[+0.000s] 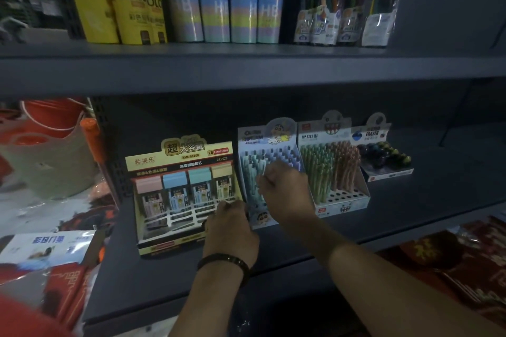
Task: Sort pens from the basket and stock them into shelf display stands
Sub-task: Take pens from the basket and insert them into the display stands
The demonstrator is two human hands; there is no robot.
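Pens (256, 172) stand in the blue display stand (284, 150), centre shelf; right hand (284, 191) pinches one among them; left hand (231, 227), at its 8 o'clock, curls against the stand's front, grip indiscernible.

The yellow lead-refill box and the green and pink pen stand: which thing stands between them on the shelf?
In the head view, the blue cartoon pen stand stands between the yellow lead-refill box and the green and pink pen stand. Both hands, left and right, are at it.
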